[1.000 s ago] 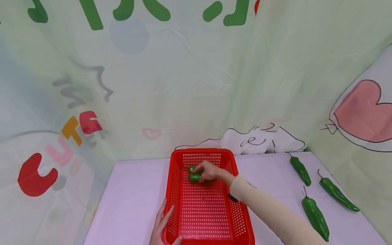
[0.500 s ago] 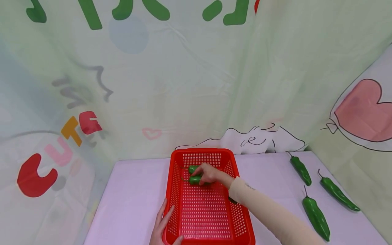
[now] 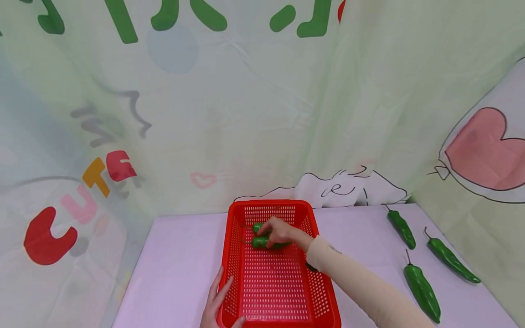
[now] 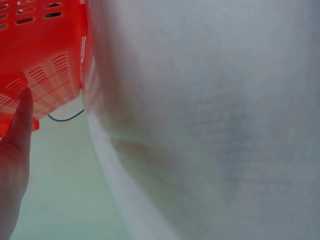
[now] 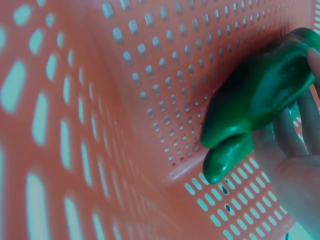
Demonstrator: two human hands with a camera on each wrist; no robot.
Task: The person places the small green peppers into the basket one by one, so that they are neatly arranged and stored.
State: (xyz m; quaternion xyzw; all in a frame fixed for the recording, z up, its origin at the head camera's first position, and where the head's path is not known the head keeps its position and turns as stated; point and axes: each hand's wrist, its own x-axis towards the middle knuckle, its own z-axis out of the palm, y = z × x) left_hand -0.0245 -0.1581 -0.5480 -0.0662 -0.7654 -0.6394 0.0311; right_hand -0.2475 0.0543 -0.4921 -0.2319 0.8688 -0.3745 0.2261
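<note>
Since a second ago, the nearer green pepper [image 3: 260,243] has shifted slightly toward the near end of the red basket [image 3: 275,291], widening its gap from the farther green pepper [image 3: 257,228]. Both lie inside toward the far end, stems pointing left. The right hand [image 3: 279,231] pinches the nearer pepper between finger and thumb, reaching over the basket's right rim in a beige sleeve [image 3: 361,282]. The left hand [image 3: 213,305] rests on the basket's left rim near the front corner, fingers spread wide. Right of the basket, three more green peppers lie on the tabletop [image 3: 180,255]: one far back [image 3: 402,229], one at the outer right [image 3: 453,259] and one nearest the front [image 3: 421,294]. Behind hangs a pale printed backdrop [image 3: 246,114]. Something dark beside the sleeve is too hidden to identify.
</note>
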